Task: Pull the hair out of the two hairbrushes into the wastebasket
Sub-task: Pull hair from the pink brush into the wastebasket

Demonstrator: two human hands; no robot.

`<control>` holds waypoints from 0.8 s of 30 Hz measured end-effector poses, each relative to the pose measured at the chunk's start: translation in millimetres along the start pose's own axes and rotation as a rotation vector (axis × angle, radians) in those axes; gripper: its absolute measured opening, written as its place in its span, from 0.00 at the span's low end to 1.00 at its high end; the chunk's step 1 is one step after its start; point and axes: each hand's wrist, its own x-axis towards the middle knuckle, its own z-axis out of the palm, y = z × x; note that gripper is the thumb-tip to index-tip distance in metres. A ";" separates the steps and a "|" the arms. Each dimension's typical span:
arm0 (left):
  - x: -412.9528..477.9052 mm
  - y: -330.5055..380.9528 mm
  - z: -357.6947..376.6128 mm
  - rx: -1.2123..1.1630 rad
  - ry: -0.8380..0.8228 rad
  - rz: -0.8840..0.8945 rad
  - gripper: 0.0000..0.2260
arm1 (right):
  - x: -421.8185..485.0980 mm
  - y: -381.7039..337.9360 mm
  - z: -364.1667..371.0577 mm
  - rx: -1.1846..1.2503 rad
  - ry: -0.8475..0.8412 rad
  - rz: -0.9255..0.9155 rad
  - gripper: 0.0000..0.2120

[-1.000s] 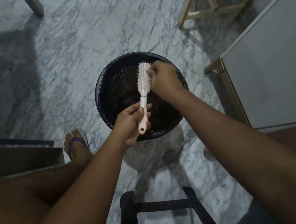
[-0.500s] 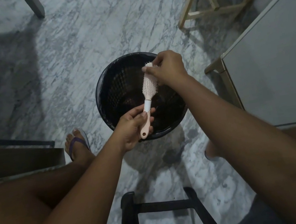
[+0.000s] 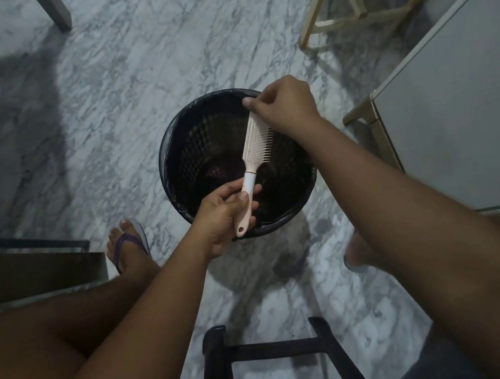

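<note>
A pale pink and white hairbrush (image 3: 254, 151) is held over the black mesh wastebasket (image 3: 190, 153) on the marble floor. My left hand (image 3: 223, 218) grips the brush's handle near the basket's front rim. My right hand (image 3: 283, 107) is pinched at the tip of the brush head, over the bristles, which face right. Whether hair is between those fingers is too small to tell. Dark clumps lie at the bottom of the basket. A second hairbrush is not in sight.
A grey-topped table (image 3: 459, 110) stands close on the right. A wooden frame (image 3: 341, 11) is at the back right. A black stool frame (image 3: 268, 356) sits below me, a dark shelf edge (image 3: 23, 258) on the left. My sandalled foot (image 3: 129, 244) rests beside the basket.
The brush has turned so its bristles face right and its head tilts further right. My right hand rose from the middle of the head to its tip, toward the basket's far rim.
</note>
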 end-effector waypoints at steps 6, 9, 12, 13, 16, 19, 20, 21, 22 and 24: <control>0.5 1.6 0.9 -0.138 -0.022 -0.010 0.12 | 3.1 8.6 1.2 0.153 0.031 0.081 0.08; 2.3 1.9 1.8 -0.190 -0.013 -0.019 0.13 | -5.7 15.7 15.6 0.337 -0.029 0.118 0.10; 4.5 2.4 1.2 -0.217 0.008 -0.016 0.12 | -21.2 14.5 21.8 0.414 -0.029 0.149 0.12; 4.9 2.7 0.7 -0.221 0.013 -0.014 0.12 | -25.0 13.6 21.7 0.423 -0.052 0.161 0.13; 4.3 2.1 -1.2 -0.212 0.018 -0.011 0.12 | -33.8 12.1 20.0 0.410 -0.142 0.157 0.10; 3.1 1.9 -1.2 -0.228 0.026 -0.017 0.13 | -36.1 9.1 21.2 0.439 -0.077 0.176 0.10; 2.8 3.2 0.2 -0.244 0.025 -0.020 0.13 | -36.0 8.7 21.0 0.459 -0.035 0.196 0.10; 2.9 4.5 1.7 -0.258 0.028 -0.024 0.13 | -35.2 8.6 21.0 0.514 0.013 0.222 0.09; 2.8 5.5 2.7 -0.263 0.037 -0.026 0.13 | -35.1 9.0 21.0 0.524 0.055 0.225 0.07; 2.3 5.5 3.0 -0.249 0.053 -0.026 0.13 | -36.4 9.5 23.3 0.434 0.075 0.147 0.05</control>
